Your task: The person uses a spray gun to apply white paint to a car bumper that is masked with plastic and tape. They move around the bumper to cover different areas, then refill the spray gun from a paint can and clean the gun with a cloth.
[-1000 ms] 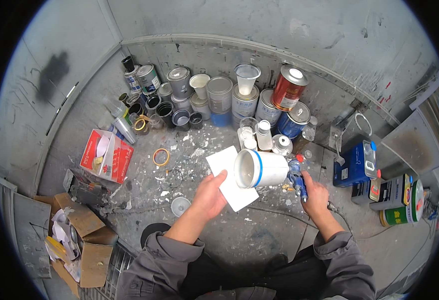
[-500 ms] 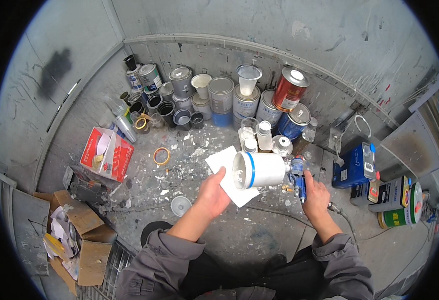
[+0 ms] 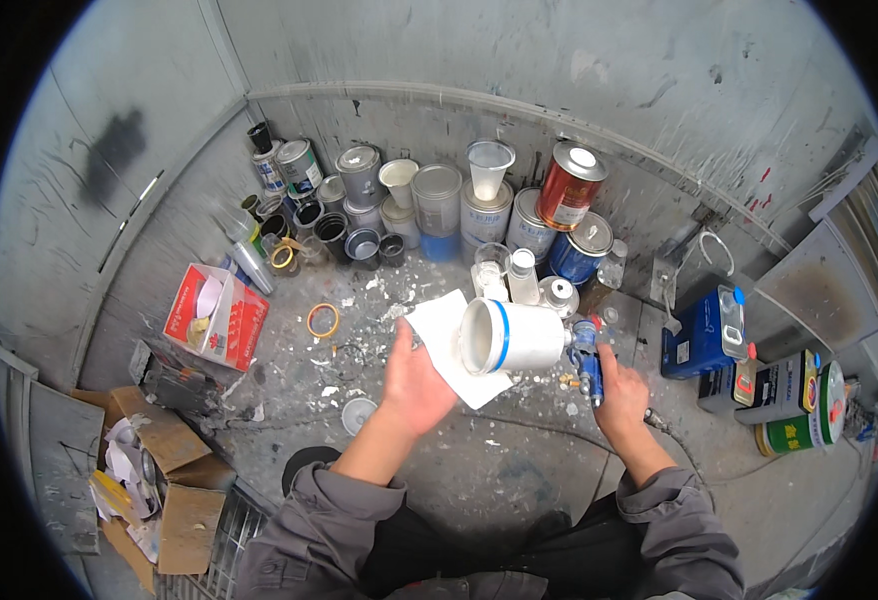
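A blue spray gun (image 3: 587,362) is gripped in my right hand (image 3: 621,398), tipped on its side. Its white cup (image 3: 531,337), ringed by a blue band, points left with its mouth open toward my left hand (image 3: 417,385). That hand holds a folded white paper sheet (image 3: 449,352) under and beside the cup's rim. Its palm faces the cup and its thumb stands away from the sheet, while the other fingers are hidden behind the paper. From the gun, a hose (image 3: 681,440) trails off past my right wrist.
Paint cans (image 3: 437,205), cups and bottles line the wall. A roll of tape (image 3: 323,320) and a round white lid (image 3: 358,414) lie on the spattered floor. Left are a red box (image 3: 239,318) and a cardboard box (image 3: 184,520) of waste; right, a blue canister (image 3: 701,335) among several containers.
My left thumb has lifted off the sheet and the palm has turned more toward the cup. The spray gun and cup have shifted slightly left.
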Demonstrator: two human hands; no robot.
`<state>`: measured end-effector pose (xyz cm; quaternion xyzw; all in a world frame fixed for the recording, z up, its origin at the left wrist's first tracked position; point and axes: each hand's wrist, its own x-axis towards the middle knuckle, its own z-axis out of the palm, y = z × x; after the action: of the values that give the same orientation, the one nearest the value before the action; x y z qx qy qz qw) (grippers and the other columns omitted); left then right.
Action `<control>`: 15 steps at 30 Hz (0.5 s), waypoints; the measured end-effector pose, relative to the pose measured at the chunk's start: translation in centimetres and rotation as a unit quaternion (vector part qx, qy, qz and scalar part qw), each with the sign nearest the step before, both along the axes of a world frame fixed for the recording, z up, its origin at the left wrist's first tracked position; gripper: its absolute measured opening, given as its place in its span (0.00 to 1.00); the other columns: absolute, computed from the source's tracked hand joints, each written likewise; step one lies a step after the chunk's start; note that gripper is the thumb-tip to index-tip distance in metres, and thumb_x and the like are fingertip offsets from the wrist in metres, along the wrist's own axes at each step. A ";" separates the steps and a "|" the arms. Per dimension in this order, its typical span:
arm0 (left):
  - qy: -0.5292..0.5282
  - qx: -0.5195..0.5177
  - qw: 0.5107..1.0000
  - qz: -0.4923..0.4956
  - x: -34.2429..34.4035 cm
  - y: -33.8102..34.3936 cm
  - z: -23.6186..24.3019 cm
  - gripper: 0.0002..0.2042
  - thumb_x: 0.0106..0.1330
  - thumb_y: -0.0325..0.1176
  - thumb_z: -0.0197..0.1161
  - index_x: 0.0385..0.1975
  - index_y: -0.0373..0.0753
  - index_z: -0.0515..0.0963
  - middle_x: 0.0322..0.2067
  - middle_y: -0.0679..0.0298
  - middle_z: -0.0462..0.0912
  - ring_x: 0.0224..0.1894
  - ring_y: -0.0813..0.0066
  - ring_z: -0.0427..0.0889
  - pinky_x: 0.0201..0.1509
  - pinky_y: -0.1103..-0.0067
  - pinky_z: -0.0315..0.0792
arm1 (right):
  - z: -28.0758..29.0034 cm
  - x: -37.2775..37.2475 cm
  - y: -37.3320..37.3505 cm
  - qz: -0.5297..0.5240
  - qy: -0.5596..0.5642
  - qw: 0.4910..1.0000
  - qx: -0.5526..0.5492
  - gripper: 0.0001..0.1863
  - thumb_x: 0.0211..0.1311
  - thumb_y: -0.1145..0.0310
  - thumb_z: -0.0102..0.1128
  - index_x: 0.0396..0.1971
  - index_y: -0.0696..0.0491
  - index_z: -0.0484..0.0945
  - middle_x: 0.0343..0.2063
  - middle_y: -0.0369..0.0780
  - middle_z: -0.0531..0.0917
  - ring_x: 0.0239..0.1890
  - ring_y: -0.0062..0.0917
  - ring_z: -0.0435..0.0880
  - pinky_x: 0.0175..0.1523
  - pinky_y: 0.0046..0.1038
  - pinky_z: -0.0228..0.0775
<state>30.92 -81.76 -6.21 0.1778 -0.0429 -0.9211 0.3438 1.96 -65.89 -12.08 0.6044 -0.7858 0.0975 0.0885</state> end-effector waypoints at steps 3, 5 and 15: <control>0.048 -0.033 0.998 -0.007 0.6 -0.9 -1.0 0.28 0.85 0.48 0.42 0.74 0.33 0.62 0.73 0.52 0.69 0.75 0.52 0.67 0.78 0.55 0.62 | -0.8 0.5 -0.4 -0.010 -0.034 0.999 -0.015 0.40 0.49 0.77 0.70 0.66 0.48 0.70 0.30 0.43 0.86 0.32 0.43 0.86 0.37 0.44 0.78; -0.052 -0.060 0.997 0.012 0.5 -1.2 -0.3 0.26 0.84 0.44 0.46 0.73 0.34 0.63 0.71 0.52 0.71 0.73 0.53 0.71 0.75 0.58 0.68 | -1.1 1.2 -0.7 -0.009 -0.053 0.998 -0.034 0.40 0.48 0.78 0.70 0.66 0.49 0.70 0.30 0.43 0.86 0.32 0.44 0.86 0.37 0.44 0.78; -0.563 -0.349 0.698 -0.272 0.7 -3.0 5.9 0.14 0.79 0.38 0.58 0.53 0.36 0.80 0.35 0.66 0.86 0.36 0.78 0.86 0.32 0.79 0.82 | -2.1 2.3 -2.0 0.044 -0.158 0.986 -0.007 0.46 0.44 0.77 0.72 0.69 0.48 0.66 0.30 0.47 0.86 0.34 0.46 0.88 0.39 0.45 0.80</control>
<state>31.67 -84.75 -0.27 0.5110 -0.5931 -0.6216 0.0271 4.31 -67.92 -14.19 0.6149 -0.7615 0.2017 -0.0369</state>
